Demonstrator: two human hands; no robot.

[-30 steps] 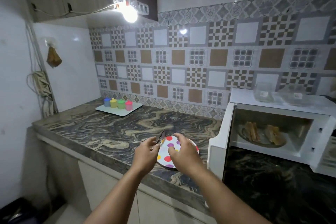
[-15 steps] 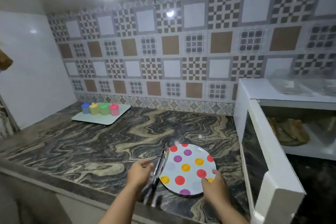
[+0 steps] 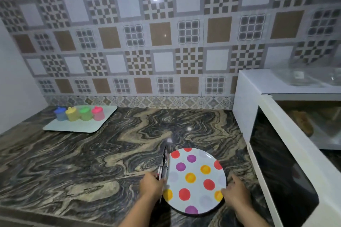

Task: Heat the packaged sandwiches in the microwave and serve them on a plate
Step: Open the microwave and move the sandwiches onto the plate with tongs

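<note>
Left hand [image 3: 152,183] grips tongs [image 3: 163,166] at the polka-dot plate's [image 3: 195,180] left rim; right hand [image 3: 235,192] holds its right edge. The sandwiches [image 3: 302,122] lie right of the plate, nearer that hand.

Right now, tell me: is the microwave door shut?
No. The microwave door stands swung open, and a sandwich shows inside the cavity.

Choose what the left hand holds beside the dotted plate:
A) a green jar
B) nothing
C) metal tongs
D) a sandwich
C: the left hand grips dark metal tongs lying along the left rim of the dotted plate, while the right hand holds the opposite rim.
</note>
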